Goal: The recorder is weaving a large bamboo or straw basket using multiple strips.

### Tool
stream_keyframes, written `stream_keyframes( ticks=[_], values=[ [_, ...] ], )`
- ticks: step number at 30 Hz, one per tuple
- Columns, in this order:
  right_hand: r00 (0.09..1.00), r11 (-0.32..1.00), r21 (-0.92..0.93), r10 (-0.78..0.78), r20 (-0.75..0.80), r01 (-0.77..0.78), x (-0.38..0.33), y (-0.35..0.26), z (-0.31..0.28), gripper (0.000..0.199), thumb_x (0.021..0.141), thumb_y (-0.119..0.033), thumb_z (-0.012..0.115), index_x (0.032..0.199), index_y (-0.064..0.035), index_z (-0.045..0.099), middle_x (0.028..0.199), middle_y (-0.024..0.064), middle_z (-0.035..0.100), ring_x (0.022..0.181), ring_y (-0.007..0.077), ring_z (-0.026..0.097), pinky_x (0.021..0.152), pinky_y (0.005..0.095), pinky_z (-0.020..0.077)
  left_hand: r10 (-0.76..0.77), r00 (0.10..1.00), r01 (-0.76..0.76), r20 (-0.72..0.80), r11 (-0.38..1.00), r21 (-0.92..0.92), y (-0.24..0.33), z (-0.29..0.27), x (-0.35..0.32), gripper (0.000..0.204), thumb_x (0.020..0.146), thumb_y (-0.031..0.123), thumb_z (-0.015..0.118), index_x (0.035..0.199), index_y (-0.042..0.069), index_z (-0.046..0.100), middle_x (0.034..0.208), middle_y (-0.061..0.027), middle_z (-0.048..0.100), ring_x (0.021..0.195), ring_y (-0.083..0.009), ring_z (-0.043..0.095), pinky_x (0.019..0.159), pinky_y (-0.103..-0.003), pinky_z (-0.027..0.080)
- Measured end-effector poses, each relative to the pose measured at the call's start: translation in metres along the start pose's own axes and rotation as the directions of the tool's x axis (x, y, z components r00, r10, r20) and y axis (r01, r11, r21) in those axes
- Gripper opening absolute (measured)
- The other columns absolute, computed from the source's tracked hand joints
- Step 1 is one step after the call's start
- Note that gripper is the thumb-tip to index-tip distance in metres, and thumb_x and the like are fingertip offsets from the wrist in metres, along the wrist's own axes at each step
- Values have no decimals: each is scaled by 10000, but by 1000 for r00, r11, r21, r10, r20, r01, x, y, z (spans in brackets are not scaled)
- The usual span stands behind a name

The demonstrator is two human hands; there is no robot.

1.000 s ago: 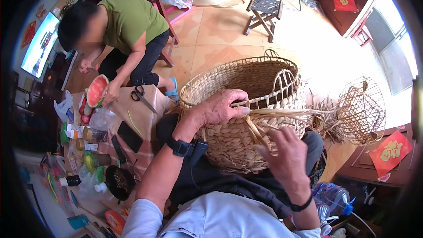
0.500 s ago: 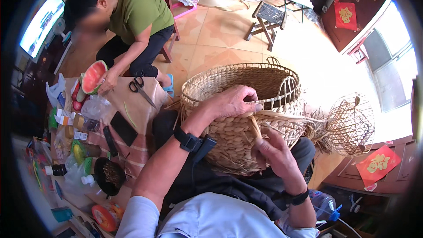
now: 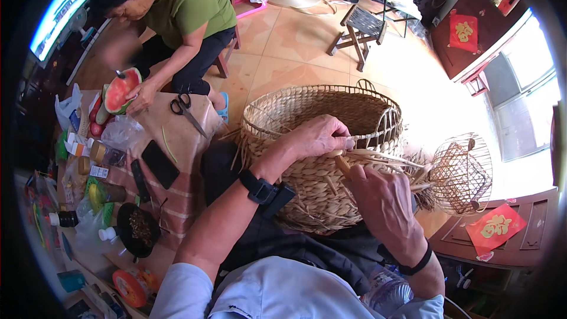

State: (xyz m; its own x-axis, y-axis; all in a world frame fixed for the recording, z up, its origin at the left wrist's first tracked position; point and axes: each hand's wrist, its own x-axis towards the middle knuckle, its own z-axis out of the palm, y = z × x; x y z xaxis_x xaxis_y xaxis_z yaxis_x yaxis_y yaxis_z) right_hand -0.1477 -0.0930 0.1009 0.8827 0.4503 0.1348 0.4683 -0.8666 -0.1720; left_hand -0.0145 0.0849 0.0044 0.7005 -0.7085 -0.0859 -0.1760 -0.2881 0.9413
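A large round woven straw basket [image 3: 313, 183] rests in my lap, with an open wire frame showing along the upper right of its wall. My left hand [image 3: 319, 136] lies over the near rim, thumb and fingers pinched on the rim where the weaving ends. Just below it, my right hand [image 3: 384, 204] is closed round a tan straw strand [image 3: 341, 165] that runs up to the rim beneath my left fingers. Loose straw strands [image 3: 384, 156] stretch rightward from the rim. What lies under my left fingertips is partly hidden.
On the low table [image 3: 171, 159] at left are scissors [image 3: 188, 115], a phone [image 3: 160, 164], a dark bowl [image 3: 138, 229] and bottles. Across it a person in green holds a cut watermelon [image 3: 123, 90]. A wire basket frame [image 3: 462, 174] stands right; a folding stool [image 3: 360, 29] stands farther off.
My right hand has turned knuckles up and moved slightly right, still on the strand. My left hand stays at the rim. The other person's hand now holds a utensil at the watermelon.
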Motion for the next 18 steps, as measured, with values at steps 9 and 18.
stream_keyframes(
  ticks=[9, 18],
  values=[
    [985, 1000, -7, 8, -171, -9, 29, 62, 19, 141, 935, -119, 667, 839, -55, 586, 737, 131, 603, 676, 337, 667, 573, 439, 493, -87, 993, 89, 82, 996, -25, -1, -7, 2, 523, 967, 488, 726, 1067, -25, 753, 741, -43, 657, 704, -92, 555, 677, -345, 487],
    [946, 940, 162, 316, -72, -302, 20, 68, 59, 276, 1018, -296, 612, 871, -67, 657, 719, 184, 670, 716, 402, 685, 638, 500, 512, -118, 992, 114, 35, 988, 108, 11, 1, 2, 544, 897, 509, 787, 1053, -11, 760, 822, -78, 727, 819, -114, 623, 771, -352, 511]
  ],
)
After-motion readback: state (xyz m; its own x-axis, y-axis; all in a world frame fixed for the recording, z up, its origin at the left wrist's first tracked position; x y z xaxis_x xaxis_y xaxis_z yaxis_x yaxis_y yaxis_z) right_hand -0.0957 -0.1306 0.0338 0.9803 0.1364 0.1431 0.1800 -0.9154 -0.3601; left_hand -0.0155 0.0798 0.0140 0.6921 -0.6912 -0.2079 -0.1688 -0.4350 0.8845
